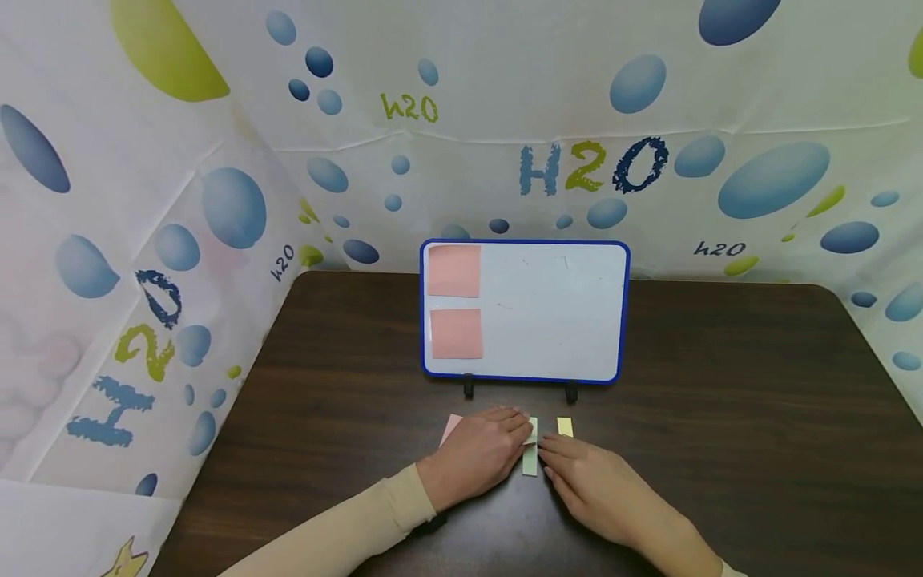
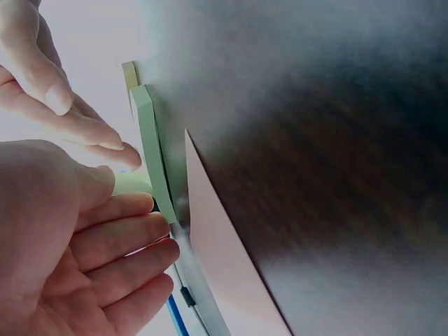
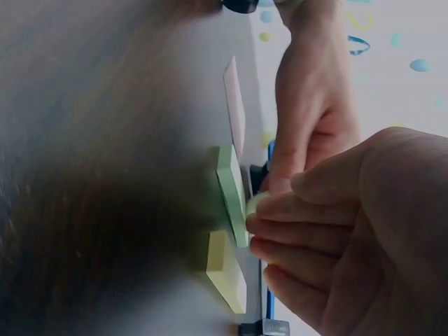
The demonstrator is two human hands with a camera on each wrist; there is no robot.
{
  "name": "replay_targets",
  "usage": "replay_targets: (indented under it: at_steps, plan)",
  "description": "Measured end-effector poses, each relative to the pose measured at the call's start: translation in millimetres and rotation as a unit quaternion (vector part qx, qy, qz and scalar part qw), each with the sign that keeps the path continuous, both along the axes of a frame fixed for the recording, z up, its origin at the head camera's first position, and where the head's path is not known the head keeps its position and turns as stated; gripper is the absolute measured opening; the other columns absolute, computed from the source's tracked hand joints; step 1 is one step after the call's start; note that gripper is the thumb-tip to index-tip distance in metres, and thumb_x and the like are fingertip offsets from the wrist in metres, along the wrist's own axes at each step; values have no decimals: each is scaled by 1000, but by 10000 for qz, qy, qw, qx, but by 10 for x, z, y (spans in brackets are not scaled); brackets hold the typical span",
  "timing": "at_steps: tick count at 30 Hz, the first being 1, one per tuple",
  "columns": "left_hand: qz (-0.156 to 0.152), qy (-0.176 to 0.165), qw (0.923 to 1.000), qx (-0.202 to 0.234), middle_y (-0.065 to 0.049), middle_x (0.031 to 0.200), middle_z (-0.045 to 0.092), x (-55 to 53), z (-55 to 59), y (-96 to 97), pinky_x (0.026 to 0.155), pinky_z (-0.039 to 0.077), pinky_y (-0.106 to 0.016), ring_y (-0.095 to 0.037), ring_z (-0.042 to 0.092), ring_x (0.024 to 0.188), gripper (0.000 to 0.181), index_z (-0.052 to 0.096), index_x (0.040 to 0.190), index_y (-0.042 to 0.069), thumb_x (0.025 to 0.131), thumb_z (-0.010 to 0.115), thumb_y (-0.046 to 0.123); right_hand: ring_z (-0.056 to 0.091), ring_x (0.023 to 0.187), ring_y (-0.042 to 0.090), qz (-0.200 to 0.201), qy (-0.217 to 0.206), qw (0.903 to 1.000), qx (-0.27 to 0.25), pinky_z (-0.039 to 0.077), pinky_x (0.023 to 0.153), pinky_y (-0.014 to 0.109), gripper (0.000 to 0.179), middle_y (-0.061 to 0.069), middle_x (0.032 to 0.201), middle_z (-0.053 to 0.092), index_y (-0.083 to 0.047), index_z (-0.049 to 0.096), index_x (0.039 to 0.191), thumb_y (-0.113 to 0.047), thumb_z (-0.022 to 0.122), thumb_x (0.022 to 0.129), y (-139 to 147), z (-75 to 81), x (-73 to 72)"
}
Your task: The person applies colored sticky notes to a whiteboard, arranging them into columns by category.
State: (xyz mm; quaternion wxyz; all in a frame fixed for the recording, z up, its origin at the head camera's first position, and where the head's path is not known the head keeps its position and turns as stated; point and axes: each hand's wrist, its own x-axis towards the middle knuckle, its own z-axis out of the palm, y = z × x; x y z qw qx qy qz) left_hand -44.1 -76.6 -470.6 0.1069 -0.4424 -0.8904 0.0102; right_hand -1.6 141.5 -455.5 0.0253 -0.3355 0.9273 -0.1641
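A green sticky-note pad lies on the table between the two hands. A lifted green sticky note rises from it, and my left hand pinches this note between thumb and index finger. From the other side my right hand reaches in, its fingertips right at the note and its thumb apart from them. A pink sticky-note pad is partly covered by the left hand. Beyond the right hand's fingers lies a yellow sticky-note pad.
Behind the hands a blue-framed whiteboard stands on black feet. Two pink sticky notes are stuck one above the other on its left side. A patterned white curtain borders the dark wooden table.
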Motion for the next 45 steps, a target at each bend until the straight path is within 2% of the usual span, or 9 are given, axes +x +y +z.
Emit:
replay_targets:
  at_steps: [6,10,19,36,45]
  plan:
    - [11,-158,9998,148,0,123,75,3,5,4,108,52,-28,-12,68,120,27,72,121,15,105,56,29,65,125,21,273,385,9988,-152,59,99,41,32,6,134,69,-6,71,127,-18,65,99,-10,-77,6]
    - [-82,-88,9996,253,-1,122,75,-6,-9,10,107,53,-29,-14,69,119,26,73,118,14,103,59,29,65,125,21,279,377,9988,-135,59,99,41,32,7,136,68,-6,70,129,-17,64,99,-10,-101,6]
    - [-290,-172,9993,-134,-2,132,71,-18,27,34,111,50,-29,-15,65,126,32,72,126,12,103,56,27,66,125,22,338,346,9987,-132,60,97,41,30,8,137,67,-7,72,127,-16,64,99,-14,-110,4]
    - [-223,-311,9985,385,-4,125,74,-42,8,19,108,52,-28,-15,69,120,27,72,123,9,101,59,17,65,127,25,213,15,9998,-30,58,101,43,32,8,137,67,-4,70,129,-14,61,100,-56,-81,18]
    - [-178,-442,9967,665,-3,124,73,-74,-4,10,108,53,-28,-16,69,119,25,72,122,9,100,61,14,64,128,25,129,-292,9995,-8,58,101,43,35,10,139,66,-3,67,133,-16,60,101,-76,-73,0]
